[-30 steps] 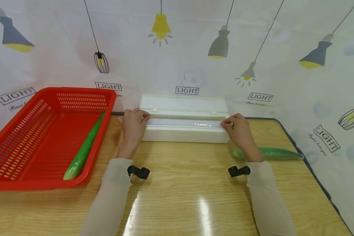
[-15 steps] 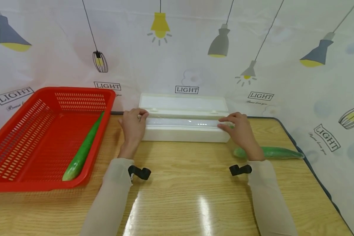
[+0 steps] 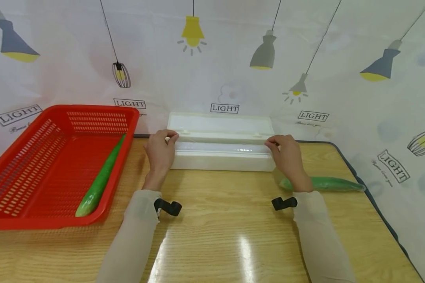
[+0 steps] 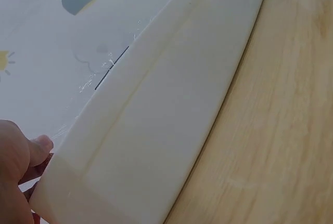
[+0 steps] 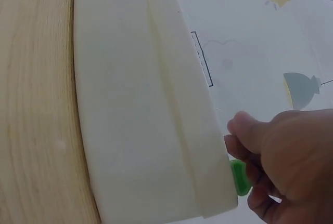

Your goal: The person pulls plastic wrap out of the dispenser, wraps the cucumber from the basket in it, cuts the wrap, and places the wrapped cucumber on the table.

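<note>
In the head view, a long white box (image 3: 223, 162) sits on the counter (image 3: 205, 220), with its lid (image 3: 221, 122) standing up at the back. The clear film (image 3: 216, 147) lies along the box's top. The left grip (image 3: 160, 151) is narrow, with thumb and finger pinching the film's left end. The right grip (image 3: 289, 156) is just as narrow and seems to pinch the right end. A red basket (image 3: 24, 224) is on the left with a green vegetable (image 3: 100, 179) inside, and a second vegetable (image 3: 334, 183) lies behind the right wrist.

In the left wrist view, shiny wrinkles of film run along the box's edge toward the thumb (image 4: 41, 143). The film should be very light, soft and floppy. It may stick to itself or rip, so its two front corners look like the best places to hold. The box looks stiff, but a hard tug might slide it.

In the right wrist view, thumb and finger are close together just beside the box. The film hardly shows here. A small green part (image 5: 241, 178) peeks out near the fingers.
</note>
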{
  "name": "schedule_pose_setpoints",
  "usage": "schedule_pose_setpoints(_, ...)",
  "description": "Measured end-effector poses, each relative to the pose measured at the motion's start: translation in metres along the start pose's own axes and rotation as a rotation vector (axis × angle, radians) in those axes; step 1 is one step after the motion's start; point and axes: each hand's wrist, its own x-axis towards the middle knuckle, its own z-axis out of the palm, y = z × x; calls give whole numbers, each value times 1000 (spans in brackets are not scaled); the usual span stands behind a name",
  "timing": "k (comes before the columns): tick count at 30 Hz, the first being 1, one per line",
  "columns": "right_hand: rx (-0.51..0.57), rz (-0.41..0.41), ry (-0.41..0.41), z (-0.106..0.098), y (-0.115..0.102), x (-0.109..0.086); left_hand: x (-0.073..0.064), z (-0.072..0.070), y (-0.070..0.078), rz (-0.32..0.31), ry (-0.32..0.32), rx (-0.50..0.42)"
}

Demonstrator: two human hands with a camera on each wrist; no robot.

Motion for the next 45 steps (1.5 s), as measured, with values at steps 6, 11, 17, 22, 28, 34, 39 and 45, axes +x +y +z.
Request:
schedule_pose_setpoints(6, -10, 10, 61, -2, -1, 6, -1, 3, 7, -24, -17, -56)
schedule_pose_setpoints(11, -10, 15, 67, -6, -1, 13, 1, 1, 13, -38, 8, -69)
schedule_pose_setpoints(17, -24, 36, 68, -14, -4, 18, 6, -4, 17, -8, 26, -62)
schedule_pose_setpoints(22, -21, 30, 77, -22, -8, 25, 10, -12, 23, -20, 24, -71)
schedule_pose_setpoints(28, -5, 50, 87, -33, -16, 34, 17, -21, 29, -30, 35, -72)
schedule_pose_setpoints(34, -12, 59, 97, -41, -21, 41, 22, -29, 36, -5, 57, -108)
schedule_pose_setpoints(39, -31, 61, 85, -49, -25, 47, 27, -37, 43, 18, 109, -136)
schedule_pose_setpoints(45, -53, 27, 92, -66, -32, 47, 30, -48, 56, -3, 66, -141)
